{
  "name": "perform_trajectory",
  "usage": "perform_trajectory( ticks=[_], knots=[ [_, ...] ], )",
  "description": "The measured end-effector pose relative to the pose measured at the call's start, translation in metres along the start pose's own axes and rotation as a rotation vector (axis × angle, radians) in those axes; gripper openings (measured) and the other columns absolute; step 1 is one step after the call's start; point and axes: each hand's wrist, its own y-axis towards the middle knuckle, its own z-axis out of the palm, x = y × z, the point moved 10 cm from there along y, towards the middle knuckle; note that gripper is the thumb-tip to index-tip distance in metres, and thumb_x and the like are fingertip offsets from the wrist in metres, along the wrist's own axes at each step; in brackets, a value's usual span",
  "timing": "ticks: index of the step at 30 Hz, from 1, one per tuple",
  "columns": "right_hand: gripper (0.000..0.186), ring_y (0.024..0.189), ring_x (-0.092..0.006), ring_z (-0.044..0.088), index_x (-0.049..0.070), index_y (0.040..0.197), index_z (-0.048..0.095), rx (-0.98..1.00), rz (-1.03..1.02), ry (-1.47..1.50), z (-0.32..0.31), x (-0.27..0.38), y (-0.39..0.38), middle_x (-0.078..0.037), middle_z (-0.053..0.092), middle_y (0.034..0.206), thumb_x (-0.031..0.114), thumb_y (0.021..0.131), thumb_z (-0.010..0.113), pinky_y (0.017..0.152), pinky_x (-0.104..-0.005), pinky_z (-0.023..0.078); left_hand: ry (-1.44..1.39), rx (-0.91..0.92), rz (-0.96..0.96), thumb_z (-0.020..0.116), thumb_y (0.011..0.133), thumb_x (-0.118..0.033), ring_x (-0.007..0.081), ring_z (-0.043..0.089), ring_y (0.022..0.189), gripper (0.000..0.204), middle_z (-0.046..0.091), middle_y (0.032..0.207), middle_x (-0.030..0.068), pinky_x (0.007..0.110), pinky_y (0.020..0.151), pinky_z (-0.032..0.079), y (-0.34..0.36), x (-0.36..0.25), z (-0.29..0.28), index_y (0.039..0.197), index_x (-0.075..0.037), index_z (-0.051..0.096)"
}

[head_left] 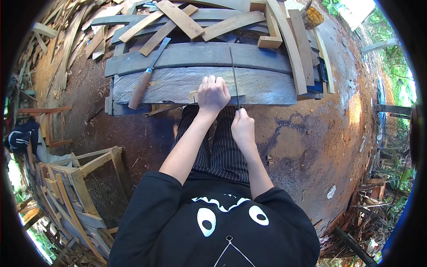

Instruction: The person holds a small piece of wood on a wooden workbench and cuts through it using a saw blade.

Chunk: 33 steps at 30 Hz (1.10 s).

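Two grips sit at the counter's [271, 86] near edge: the left hand [212, 95] curls over a small wood piece [232, 91], pressing it down; the right hand [243, 127] clasps a thin tool [234, 71]. The wood looks light, stiff, best held leftward.

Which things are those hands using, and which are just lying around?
In use:
Long, thin, dark metal tool, in right hand
Small, pale wooden piece, under left hand
Grey wooden plank beneath it

Seemingly lying around:
Flat-bladed metal tool with brown wooden handle
Pale, straight wooden boards, some crossed
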Motion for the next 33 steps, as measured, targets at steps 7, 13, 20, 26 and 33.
perform_trajectory(
  ticks=[7,13,20,26,33],
  knots=[
    [0.019,0.070,-0.0482,0.058,0.001,0.086,0.048,0.082,0.057,-0.099,-0.023,0.001,-0.033,-0.029,0.058,0.067,0.018,0.092,0.045,0.060,-0.0549,0.046,0.035,-0.046,-0.100,0.054,0.079,-0.016,0.0282,0.056,0.074,0.015,0.054,0.073,0.0106,0.041,0.062,0.048,0.004,0.009,-0.003,0.068,-0.006,0.055],
    [0.017,0.066,-0.0474,0.058,0.001,0.085,0.047,0.213,0.085,-0.050,-0.033,-0.038,-0.092,-0.027,0.057,0.064,0.016,0.092,0.046,0.057,-0.0533,0.046,0.063,-0.031,-0.132,0.056,0.075,-0.014,0.0285,0.057,0.076,0.012,0.056,0.074,0.0111,0.039,0.064,0.049,0.014,0.025,-0.002,0.069,-0.005,0.057],
    [0.018,0.067,-0.0471,0.058,0.000,0.084,0.047,0.182,-0.031,-0.013,-0.012,-0.017,-0.050,-0.028,0.057,0.065,0.016,0.092,0.045,0.058,-0.0532,0.046,-0.024,-0.010,-0.020,0.054,0.079,-0.013,0.0290,0.057,0.074,0.014,0.056,0.073,0.0111,0.040,0.064,0.048,0.016,0.018,-0.005,0.068,-0.004,0.056],
    [0.022,0.070,-0.0483,0.059,-0.002,0.085,0.050,0.092,-0.034,-0.008,0.014,0.015,0.022,-0.030,0.058,0.071,0.018,0.092,0.044,0.061,-0.0537,0.047,-0.027,-0.007,-0.029,0.055,0.079,-0.014,0.0290,0.057,0.074,0.014,0.055,0.072,0.0112,0.040,0.064,0.048,0.016,0.019,-0.004,0.068,-0.005,0.056],
    [0.016,0.065,-0.0477,0.058,0.000,0.085,0.048,0.100,0.020,-0.033,0.006,-0.012,-0.041,-0.030,0.057,0.065,0.015,0.091,0.045,0.055,-0.0546,0.045,0.031,-0.044,-0.115,0.055,0.078,-0.014,0.0287,0.057,0.074,0.014,0.055,0.072,0.0107,0.040,0.064,0.049,0.017,0.028,-0.007,0.068,-0.005,0.055]
  ],
)
